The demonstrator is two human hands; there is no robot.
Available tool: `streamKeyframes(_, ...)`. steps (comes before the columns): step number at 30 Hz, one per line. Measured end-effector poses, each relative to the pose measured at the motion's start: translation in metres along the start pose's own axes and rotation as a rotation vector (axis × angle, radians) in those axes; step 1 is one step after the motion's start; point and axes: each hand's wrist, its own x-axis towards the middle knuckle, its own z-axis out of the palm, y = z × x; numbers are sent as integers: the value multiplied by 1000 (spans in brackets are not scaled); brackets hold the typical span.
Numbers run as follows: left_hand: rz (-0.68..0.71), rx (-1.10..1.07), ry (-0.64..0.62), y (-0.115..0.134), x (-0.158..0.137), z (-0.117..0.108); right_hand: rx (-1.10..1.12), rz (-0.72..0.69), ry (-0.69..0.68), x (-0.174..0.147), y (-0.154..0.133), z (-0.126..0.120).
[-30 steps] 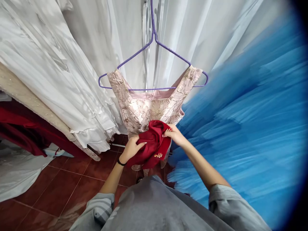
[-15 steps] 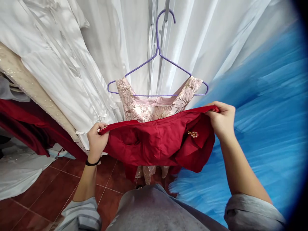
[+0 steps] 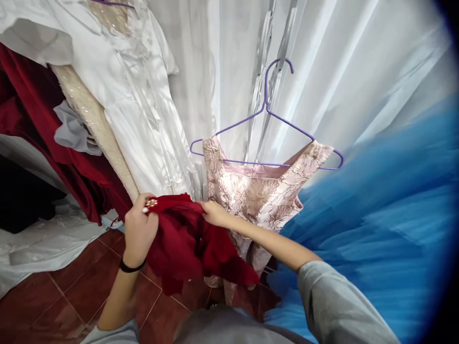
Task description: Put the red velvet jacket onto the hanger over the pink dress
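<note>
A red satin garment (image 3: 186, 248) hangs bunched between my two hands, its lower folds drooping over the floor. My left hand (image 3: 139, 234) grips its upper edge at the left, beside a gold and pearl-like ornament (image 3: 151, 203). Farther along the same edge, my right hand (image 3: 215, 213) pinches the cloth, with that forearm crossing in front of a pink floral dress (image 3: 254, 191). The dress hangs by its wide straps on a purple hanger (image 3: 265, 102). Exactly which part of the red garment each hand holds is hard to make out.
White garments (image 3: 132, 110) and a beige sequinned one (image 3: 96, 124) hang at the left, near dark red clothes (image 3: 68, 148). Blue tulle (image 3: 387, 215) fills the right side. Behind are white drapes (image 3: 330, 57); below lies a red tiled floor (image 3: 82, 272).
My right hand has come left, toward my left hand, and the red garment, stretched wide before, is now gathered. The view has shifted left, and more of the pink dress shows.
</note>
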Motion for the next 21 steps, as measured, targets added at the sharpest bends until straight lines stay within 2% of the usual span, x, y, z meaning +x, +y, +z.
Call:
streamKeyframes(3, -54, -54, 181, -13, 8, -36, -21, -146, 69, 45, -27, -55)
streamKeyframes(6, -68, -200, 341, -9, 26, -56, -111, -262, 316, 98, -59, -127)
streamKeyframes(9, -92, -254, 255, -1, 60, -47, -334, -300, 525, 146, -73, -192)
streamKeyframes(10, -84, -263, 198, -1, 74, -38, -415, -305, 540, 158, -71, -208)
streamKeyframes(12, -63, -289, 117, -2, 102, -17, -547, -272, 487, 174, -57, -230)
streamKeyframes(15, -23, -323, 27, 1, 134, 11, -639, -106, 345, 177, -26, -249)
streamKeyframes(17, -9, -350, 30, 15, 146, 20, -605, -49, 299, 166, -8, -266)
streamKeyframes(19, 16, -372, 125, 42, 152, 22, -519, -57, 316, 147, 2, -290)
streamKeyframes(21, 71, -374, 254, 79, 149, 23, -458, -54, 394, 125, 3, -318)
